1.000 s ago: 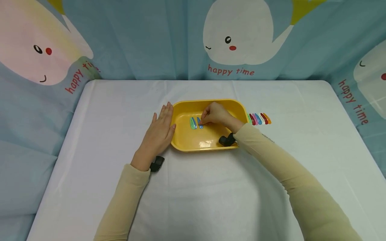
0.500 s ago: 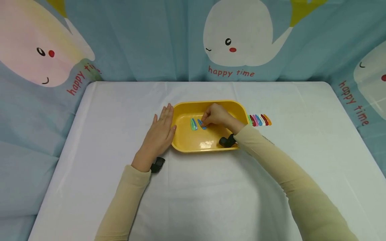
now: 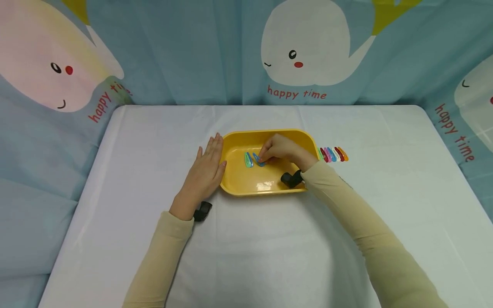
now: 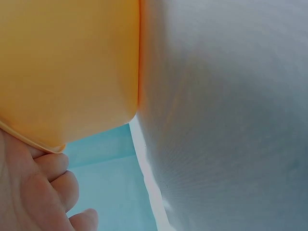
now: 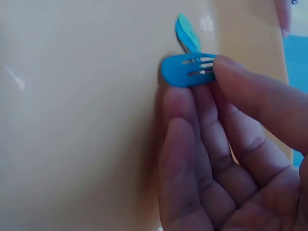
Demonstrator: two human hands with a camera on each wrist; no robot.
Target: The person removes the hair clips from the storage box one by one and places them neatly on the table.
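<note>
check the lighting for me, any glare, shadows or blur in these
Head view: glare inside the tray, soft shadow beside the right sleeve on the cloth; left wrist view: dim, orange tint on the cloth by the tray; right wrist view: dim, pale glare spots on the tray, blue clip fairly clear.

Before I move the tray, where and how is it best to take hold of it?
I would take the tray by the rim at its left end, coming from the left: the rim there seems to jut past the wall, the left hand touches it, and clips lie close to the right end.
</note>
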